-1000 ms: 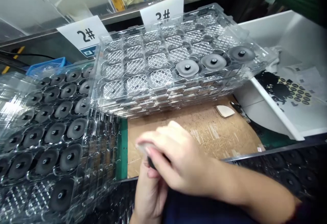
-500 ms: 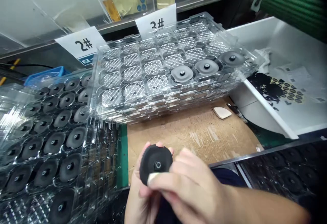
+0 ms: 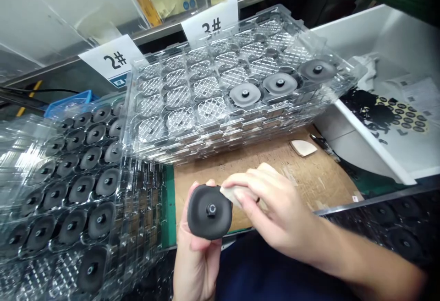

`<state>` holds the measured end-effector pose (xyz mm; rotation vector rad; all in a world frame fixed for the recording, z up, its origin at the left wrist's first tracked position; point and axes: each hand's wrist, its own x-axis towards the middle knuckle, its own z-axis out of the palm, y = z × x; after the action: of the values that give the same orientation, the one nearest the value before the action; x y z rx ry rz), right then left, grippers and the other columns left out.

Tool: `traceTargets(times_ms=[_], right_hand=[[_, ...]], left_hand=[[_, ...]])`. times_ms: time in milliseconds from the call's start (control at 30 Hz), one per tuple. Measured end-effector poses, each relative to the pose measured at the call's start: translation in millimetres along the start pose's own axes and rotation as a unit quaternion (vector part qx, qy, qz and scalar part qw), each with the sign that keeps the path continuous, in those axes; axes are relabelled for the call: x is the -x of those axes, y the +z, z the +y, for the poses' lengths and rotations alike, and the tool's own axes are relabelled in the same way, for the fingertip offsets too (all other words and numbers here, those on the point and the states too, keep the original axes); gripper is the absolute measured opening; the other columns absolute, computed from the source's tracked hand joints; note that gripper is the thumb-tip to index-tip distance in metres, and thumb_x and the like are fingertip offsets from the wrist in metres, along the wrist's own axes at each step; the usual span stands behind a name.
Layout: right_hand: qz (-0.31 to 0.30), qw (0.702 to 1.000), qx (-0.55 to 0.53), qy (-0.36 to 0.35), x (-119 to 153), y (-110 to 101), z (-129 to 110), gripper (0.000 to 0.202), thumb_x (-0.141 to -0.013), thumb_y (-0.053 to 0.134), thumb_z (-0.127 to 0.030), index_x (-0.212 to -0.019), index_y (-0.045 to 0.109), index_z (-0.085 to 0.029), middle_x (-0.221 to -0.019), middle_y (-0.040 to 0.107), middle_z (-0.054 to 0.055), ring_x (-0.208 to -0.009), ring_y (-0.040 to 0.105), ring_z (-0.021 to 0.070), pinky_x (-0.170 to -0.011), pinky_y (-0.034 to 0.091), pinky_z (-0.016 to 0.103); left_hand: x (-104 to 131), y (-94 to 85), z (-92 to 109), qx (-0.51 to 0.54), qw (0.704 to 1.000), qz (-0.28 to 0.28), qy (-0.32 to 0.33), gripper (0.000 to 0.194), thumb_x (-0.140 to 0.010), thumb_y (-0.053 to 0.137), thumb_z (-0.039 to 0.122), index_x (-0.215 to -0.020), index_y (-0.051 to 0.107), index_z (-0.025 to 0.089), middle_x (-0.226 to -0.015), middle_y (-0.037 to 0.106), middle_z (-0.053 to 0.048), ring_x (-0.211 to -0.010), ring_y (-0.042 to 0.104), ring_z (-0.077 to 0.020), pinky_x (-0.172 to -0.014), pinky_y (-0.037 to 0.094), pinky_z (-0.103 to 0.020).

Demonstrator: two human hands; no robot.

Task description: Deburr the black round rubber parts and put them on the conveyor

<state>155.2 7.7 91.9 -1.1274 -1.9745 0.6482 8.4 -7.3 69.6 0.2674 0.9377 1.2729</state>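
My left hand (image 3: 197, 255) is closed around the edges of a black rounded disc (image 3: 201, 221) with a small raised stem in its middle, its face turned toward me. In my right hand (image 3: 275, 205) a whitish flat pad (image 3: 245, 194) is pinched between thumb and fingers. The pad's tip is at the disc's upper right rim; whether it touches cannot be made out. Beyond the hands, a stack of clear plastic trays (image 3: 178, 143) holds three similar discs (image 3: 244, 94) in its front right pockets. A second whitish pad (image 3: 303, 148) lies on the brown board (image 3: 206, 169).
At left stands another stack of clear trays (image 3: 135, 200), its pockets mostly filled with black discs. A white bin (image 3: 374, 147) at right contains black scraps and a sheet of ring-shaped stickers (image 3: 409, 115). Signs marked 2# (image 3: 112, 60) and 3# (image 3: 211, 21) hang behind.
My right hand has moved from the disc's lower edge up to its upper right rim, and the pad in it shows more. The left hand still holds the disc. The view has shifted slightly.
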Motion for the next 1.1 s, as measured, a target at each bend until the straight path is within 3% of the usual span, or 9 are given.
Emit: traceTargets(times_ms=[133, 300, 467, 600, 667, 767, 833, 967, 1100], right_hand=[[0.022, 0.999, -0.019, -0.034, 1.4, 1.0, 0.6, 0.021, -0.082, 0.046, -0.009, -0.100, 0.057, -0.011, -0.073, 0.062, 0.005, -0.063, 0.051, 0.0160, -0.063, 0.038, 0.032], [-0.012, 1.000, -0.014, 0.017, -0.9, -1.3, 1.6, 0.021, -0.085, 0.043, -0.010, -0.101, 0.057, -0.012, -0.090, 0.065, 0.007, -0.072, 0.054, 0.0158, -0.070, 0.039, 0.032], [-0.016, 0.999, -0.050, -0.016, 1.6, 5.0, 6.1, 0.020, -0.084, 0.045, -0.011, -0.099, 0.057, -0.013, -0.079, 0.064, 0.005, -0.069, 0.055, 0.0158, -0.066, 0.040, 0.031], [0.011, 0.991, -0.053, 0.123, -7.7, 4.2, 28.1, 0.017, -0.089, 0.044, -0.016, -0.101, 0.057, -0.018, -0.099, 0.065, 0.003, -0.089, 0.059, 0.0151, -0.078, 0.040, 0.028], [0.041, 0.986, -0.071, 0.148, -14.0, 0.2, 31.1, 0.019, -0.090, 0.046, -0.018, -0.106, 0.055, -0.019, -0.103, 0.064, 0.002, -0.092, 0.058, 0.0136, -0.079, 0.040, 0.026], [0.017, 0.993, -0.111, 0.031, -21.2, -3.1, 22.2, 0.024, -0.089, 0.048, -0.015, -0.111, 0.056, -0.021, -0.102, 0.064, 0.000, -0.090, 0.057, 0.0121, -0.079, 0.039, 0.024], [-0.041, 0.992, -0.116, -0.029, -24.5, -1.6, 15.0, 0.024, -0.088, 0.048, -0.012, -0.107, 0.059, -0.020, -0.092, 0.065, 0.000, -0.083, 0.057, 0.0119, -0.075, 0.038, 0.026], [-0.127, 0.988, -0.085, 0.000, -30.1, 5.5, 8.9, 0.022, -0.085, 0.049, -0.010, -0.100, 0.062, -0.020, -0.083, 0.064, -0.001, -0.076, 0.054, 0.0114, -0.069, 0.034, 0.027], [-0.065, 0.993, -0.095, -0.019, -31.9, 9.3, 7.0, 0.023, -0.086, 0.046, -0.012, -0.104, 0.061, -0.017, -0.088, 0.065, 0.002, -0.078, 0.056, 0.0128, -0.070, 0.034, 0.028]], left_hand=[[0.3, 0.3, -2.2, 0.023, 0.998, -0.006, -0.054, 0.047, -0.063, 0.075, 0.023, -0.106, 0.063, 0.037, -0.111, 0.067, 0.006, -0.099, 0.063, -0.0183, -0.087, 0.050, -0.023], [-1.7, 2.2, -4.8, 0.008, 1.000, 0.019, 0.008, 0.046, -0.062, 0.076, 0.023, -0.106, 0.064, 0.032, -0.110, 0.068, 0.003, -0.100, 0.062, -0.0158, -0.083, 0.050, -0.017], [-3.5, -2.1, -6.2, 0.037, 0.999, 0.010, -0.030, 0.047, -0.065, 0.074, 0.023, -0.109, 0.062, 0.034, -0.113, 0.066, 0.002, -0.100, 0.063, -0.0194, -0.084, 0.051, -0.022], [-7.1, -5.8, -8.5, 0.067, 0.997, 0.041, -0.014, 0.047, -0.067, 0.072, 0.025, -0.112, 0.060, 0.034, -0.116, 0.065, 0.000, -0.107, 0.059, -0.0211, -0.087, 0.050, -0.023], [-8.0, -6.3, -10.3, 0.074, 0.996, 0.040, -0.025, 0.047, -0.067, 0.072, 0.025, -0.112, 0.060, 0.034, -0.117, 0.064, 0.000, -0.108, 0.058, -0.0224, -0.089, 0.049, -0.025], [-8.0, -10.4, -13.6, 0.071, 0.996, 0.029, -0.034, 0.044, -0.069, 0.070, 0.024, -0.112, 0.061, 0.031, -0.120, 0.062, -0.002, -0.110, 0.057, -0.0216, -0.088, 0.049, -0.024], [-8.1, -17.0, -15.1, 0.066, 0.996, 0.016, -0.050, 0.045, -0.071, 0.069, 0.025, -0.114, 0.059, 0.031, -0.124, 0.060, -0.003, -0.114, 0.054, -0.0215, -0.088, 0.049, -0.023], [-10.4, -31.0, -14.9, 0.063, 0.994, -0.009, -0.085, 0.048, -0.071, 0.069, 0.027, -0.117, 0.057, 0.028, -0.127, 0.057, -0.005, -0.117, 0.050, -0.0227, -0.091, 0.047, -0.024], [-12.2, -31.5, -10.5, 0.064, 0.994, 0.010, -0.092, 0.049, -0.071, 0.069, 0.019, -0.117, 0.057, 0.030, -0.125, 0.059, -0.003, -0.117, 0.051, -0.0209, -0.091, 0.047, -0.023]])
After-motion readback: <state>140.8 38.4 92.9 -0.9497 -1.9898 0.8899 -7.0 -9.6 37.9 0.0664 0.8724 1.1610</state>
